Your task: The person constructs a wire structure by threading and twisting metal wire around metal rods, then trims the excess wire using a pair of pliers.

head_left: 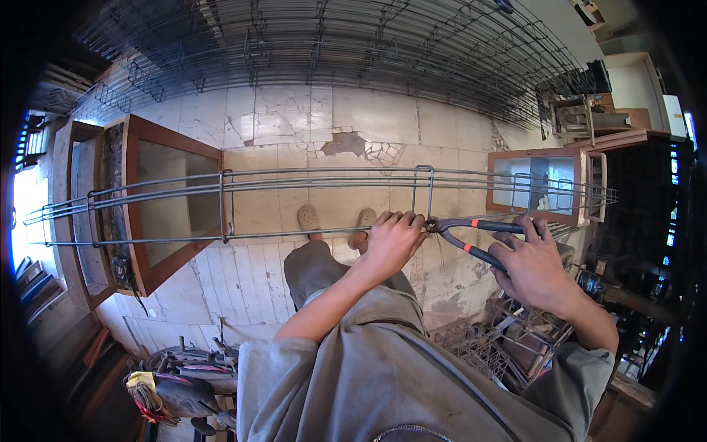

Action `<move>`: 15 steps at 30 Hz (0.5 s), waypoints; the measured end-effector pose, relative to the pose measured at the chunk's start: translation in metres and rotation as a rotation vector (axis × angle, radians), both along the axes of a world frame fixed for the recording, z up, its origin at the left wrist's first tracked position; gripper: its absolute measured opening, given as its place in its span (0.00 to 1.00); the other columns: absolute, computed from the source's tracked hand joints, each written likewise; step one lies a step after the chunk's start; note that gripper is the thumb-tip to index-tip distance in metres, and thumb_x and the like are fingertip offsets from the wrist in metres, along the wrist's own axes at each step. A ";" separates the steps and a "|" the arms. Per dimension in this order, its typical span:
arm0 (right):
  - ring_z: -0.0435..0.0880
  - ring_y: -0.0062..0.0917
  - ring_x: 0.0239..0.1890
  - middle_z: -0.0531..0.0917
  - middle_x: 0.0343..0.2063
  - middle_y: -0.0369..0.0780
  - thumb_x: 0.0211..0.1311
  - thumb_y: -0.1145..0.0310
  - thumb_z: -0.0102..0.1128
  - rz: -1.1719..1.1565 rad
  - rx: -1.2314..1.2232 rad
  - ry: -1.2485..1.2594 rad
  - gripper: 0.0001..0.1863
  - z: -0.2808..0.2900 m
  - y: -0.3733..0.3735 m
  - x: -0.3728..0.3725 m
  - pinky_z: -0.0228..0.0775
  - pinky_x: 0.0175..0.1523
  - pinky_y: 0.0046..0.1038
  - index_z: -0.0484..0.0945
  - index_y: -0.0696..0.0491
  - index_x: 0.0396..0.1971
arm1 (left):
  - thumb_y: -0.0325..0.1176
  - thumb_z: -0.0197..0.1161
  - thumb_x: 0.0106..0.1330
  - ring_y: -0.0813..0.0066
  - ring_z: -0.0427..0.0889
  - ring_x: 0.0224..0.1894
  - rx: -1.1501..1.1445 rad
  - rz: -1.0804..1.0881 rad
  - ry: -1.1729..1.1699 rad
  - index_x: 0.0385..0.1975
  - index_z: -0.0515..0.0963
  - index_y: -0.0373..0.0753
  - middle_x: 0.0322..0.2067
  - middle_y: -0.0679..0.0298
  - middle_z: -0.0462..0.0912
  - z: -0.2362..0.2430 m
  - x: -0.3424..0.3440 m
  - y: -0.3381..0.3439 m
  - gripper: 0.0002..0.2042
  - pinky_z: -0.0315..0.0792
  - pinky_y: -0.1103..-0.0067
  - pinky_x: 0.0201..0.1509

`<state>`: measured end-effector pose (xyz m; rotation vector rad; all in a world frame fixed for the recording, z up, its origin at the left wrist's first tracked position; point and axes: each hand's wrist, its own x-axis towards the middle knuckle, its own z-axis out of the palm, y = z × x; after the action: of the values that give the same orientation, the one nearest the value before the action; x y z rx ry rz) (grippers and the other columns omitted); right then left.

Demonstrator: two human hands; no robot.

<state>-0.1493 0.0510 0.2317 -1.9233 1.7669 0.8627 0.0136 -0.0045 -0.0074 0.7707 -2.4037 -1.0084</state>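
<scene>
Steel cage [324,179] bridges wooden frames [130,155], seemingly for support; our left grip [398,237] curled tight on near rod [294,234], likely steadying; our right grip [536,267] wrapped loosely round spread pliers [475,223].

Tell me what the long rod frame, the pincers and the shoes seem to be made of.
The rod frame: probably bare steel, dull grey, judging by its thin metallic bars.
The pincers: dark metal, likely steel, by their slim, curved arms, with black-and-orange handle sleeves that look like smooth rubber or plastic.
The shoes: matte tan, perhaps moulded foam or rubber, given the holes in their tops.
</scene>
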 end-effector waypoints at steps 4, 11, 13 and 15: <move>0.69 0.44 0.62 0.82 0.47 0.44 0.57 0.64 0.62 0.007 0.020 0.042 0.14 -0.006 0.006 -0.001 0.56 0.62 0.49 0.79 0.54 0.42 | 0.40 0.67 0.60 0.64 0.83 0.37 0.010 -0.018 0.003 0.38 0.79 0.40 0.35 0.62 0.83 -0.002 -0.003 -0.003 0.13 0.74 0.70 0.45; 0.68 0.44 0.62 0.81 0.47 0.43 0.54 0.66 0.63 0.041 -0.047 0.040 0.15 -0.001 0.006 0.008 0.56 0.63 0.48 0.79 0.55 0.42 | 0.40 0.66 0.61 0.63 0.84 0.36 0.044 -0.036 0.048 0.39 0.79 0.40 0.35 0.62 0.84 -0.004 -0.001 -0.004 0.12 0.74 0.70 0.42; 0.68 0.44 0.63 0.81 0.47 0.43 0.53 0.66 0.63 0.046 -0.056 0.043 0.15 0.001 0.006 0.009 0.55 0.63 0.48 0.79 0.55 0.42 | 0.40 0.66 0.62 0.63 0.84 0.35 0.041 -0.057 0.062 0.40 0.79 0.41 0.35 0.62 0.84 -0.005 -0.002 -0.006 0.12 0.74 0.70 0.41; 0.68 0.44 0.62 0.81 0.47 0.43 0.52 0.67 0.63 0.052 -0.063 0.050 0.16 0.001 0.007 0.011 0.55 0.63 0.48 0.79 0.55 0.42 | 0.40 0.66 0.62 0.63 0.84 0.34 0.047 -0.066 0.069 0.41 0.79 0.42 0.35 0.62 0.83 -0.005 -0.002 -0.007 0.13 0.74 0.70 0.40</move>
<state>-0.1386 0.0577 0.2329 -2.0128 1.8004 0.8903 0.0115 -0.0119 -0.0128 0.6659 -2.3682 -1.1030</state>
